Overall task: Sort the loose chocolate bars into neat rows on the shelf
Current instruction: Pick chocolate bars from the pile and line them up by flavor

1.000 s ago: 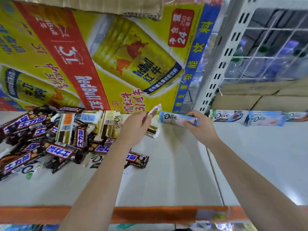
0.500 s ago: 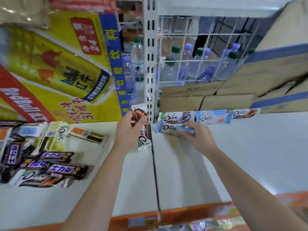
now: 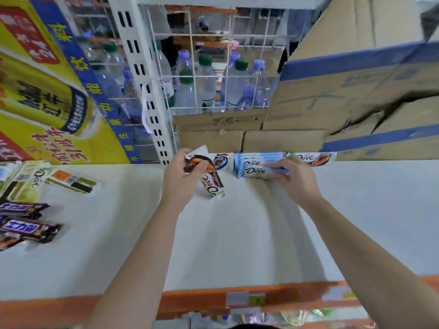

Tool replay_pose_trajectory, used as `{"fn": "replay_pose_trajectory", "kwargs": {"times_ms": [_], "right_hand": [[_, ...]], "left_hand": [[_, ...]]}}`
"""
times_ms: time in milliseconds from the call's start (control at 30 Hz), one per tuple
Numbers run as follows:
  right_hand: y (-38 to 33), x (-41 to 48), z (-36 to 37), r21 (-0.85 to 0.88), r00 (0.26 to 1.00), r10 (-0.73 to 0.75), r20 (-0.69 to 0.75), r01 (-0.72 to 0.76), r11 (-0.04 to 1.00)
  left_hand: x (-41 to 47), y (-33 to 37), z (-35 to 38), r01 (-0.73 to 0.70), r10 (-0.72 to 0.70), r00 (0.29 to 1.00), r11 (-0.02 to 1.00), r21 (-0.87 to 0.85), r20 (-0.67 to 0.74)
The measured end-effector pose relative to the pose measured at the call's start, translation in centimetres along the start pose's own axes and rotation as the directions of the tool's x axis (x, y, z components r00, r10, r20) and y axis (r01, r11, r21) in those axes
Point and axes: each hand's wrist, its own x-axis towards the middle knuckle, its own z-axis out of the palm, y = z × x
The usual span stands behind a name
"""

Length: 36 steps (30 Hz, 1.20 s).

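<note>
- Head view: the left hand point(image 3: 183, 180) has its thumb and fingers curled round the upper end of a white Dove chocolate bar with a brown-and-orange swirl point(image 3: 212, 185). The bar slants down and to the right, above the white metal shelf point(image 3: 237, 245).
- The right hand point(image 3: 295, 180) pinches the right end of a pale blue Dove chocolate bar point(image 3: 257, 172) with curled fingers. That bar lies lengthwise at the front of a stack of matching pale blue bars point(image 3: 259, 157).
- The stack sits in a row along the back of the shelf, between a white bar point(image 3: 222, 160) on its left and a white-and-brown Dove bar point(image 3: 313, 158) on its right.
- Well to the left, loose bars lie scattered on the shelf: dark brown wrappers with blue lettering point(image 3: 27, 230) and pale green Dove packs point(image 3: 35, 182).
- Behind them leans a yellow Red Bull carton point(image 3: 47, 108).
- Brown cardboard boxes with blue stripes point(image 3: 356, 91) stand directly behind the row.
- Clear water bottles point(image 3: 206, 89) show through a white wire grid point(image 3: 224, 77), beside a white slotted upright point(image 3: 148, 96).
- An orange strip point(image 3: 202, 301) edges the shelf front.
</note>
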Motion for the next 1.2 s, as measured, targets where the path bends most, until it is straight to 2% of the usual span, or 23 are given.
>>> {"fn": "replay_pose_trajectory", "kwargs": {"times_ms": [167, 433, 567, 667, 867, 1033, 1200], "right_hand": [[0.6, 1.0, 0.7, -0.050, 0.997, -0.030, -0.072, 0.026, 0.998], [1.3, 1.8, 2.2, -0.145, 0.993, -0.032, -0.117, 0.014, 0.989], [1.5, 1.5, 2.8, -0.184, 0.987, -0.017, -0.157, -0.012, 0.983], [1.2, 1.1, 2.7, -0.190, 0.982, -0.012, -0.186, -0.024, 0.982], [0.9, 0.4, 2.5, -0.192, 0.984, 0.002, -0.177, -0.036, 0.981], [0.2, -0.9, 2.2, -0.204, 0.979, -0.038, -0.202, -0.004, 0.979], [-0.3, -2.7, 2.2, -0.159, 0.991, 0.011, -0.130, -0.032, 0.987]], "left_hand": [[-1.2, 0.3, 0.9, 0.027, -0.028, 0.999, 0.997, -0.070, -0.018], [-2.9, -1.0, 0.3, 0.093, -0.096, 0.995, 0.993, -0.068, -0.034], [-3.1, -1.8, -0.5, 0.123, -0.121, 0.992, 0.987, 0.105, -0.031], [-3.4, -2.0, -0.5, 0.124, -0.120, 0.992, 0.983, 0.135, -0.039], [-3.9, -1.9, 0.0, 0.125, -0.125, 0.992, 0.992, 0.019, -0.032], [-3.9, -1.5, -0.1, 0.125, -0.133, 0.991, 0.970, -0.210, -0.023], [-3.2, -0.8, -0.2, 0.132, -0.109, 0.990, 0.949, -0.286, 0.094]]}}
